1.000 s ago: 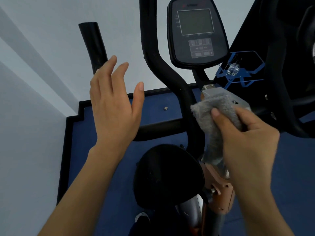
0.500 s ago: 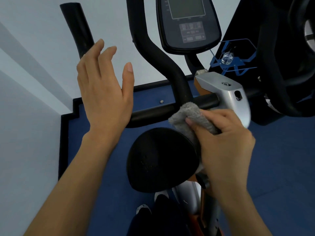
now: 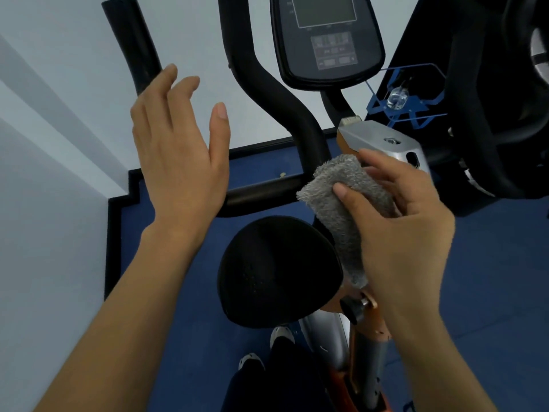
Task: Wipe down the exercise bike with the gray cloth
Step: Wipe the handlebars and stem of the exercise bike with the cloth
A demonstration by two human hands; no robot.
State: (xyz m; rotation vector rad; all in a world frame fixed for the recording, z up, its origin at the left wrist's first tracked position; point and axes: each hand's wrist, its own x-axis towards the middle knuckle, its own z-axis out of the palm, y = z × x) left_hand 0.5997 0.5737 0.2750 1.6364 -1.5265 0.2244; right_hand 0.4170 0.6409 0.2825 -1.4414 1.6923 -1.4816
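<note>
At centre right of frame: right hand (image 3: 407,233) pinches gray cloth (image 3: 341,203), long axis running down-frame | silver bike housing (image 3: 383,135) just above fingertips (image 3: 367,153) | left hand (image 3: 178,162) spread, empty, farther left.

folded gray cloth (image 3: 344,200) hangs limp above the exercise bike (image 3: 300,138) beside its black saddle (image 3: 273,272).

— Where does the camera sit?
— On my head: one wide lens, facing forward and steeply down.
— How near?
— Very. My left hand (image 3: 178,156) and right hand (image 3: 407,233), with the cloth (image 3: 341,197), fill the middle; the saddle (image 3: 276,272) lies right below them. The console (image 3: 326,40) is cut by the top edge, my shoes (image 3: 252,360) near the bottom.
</note>
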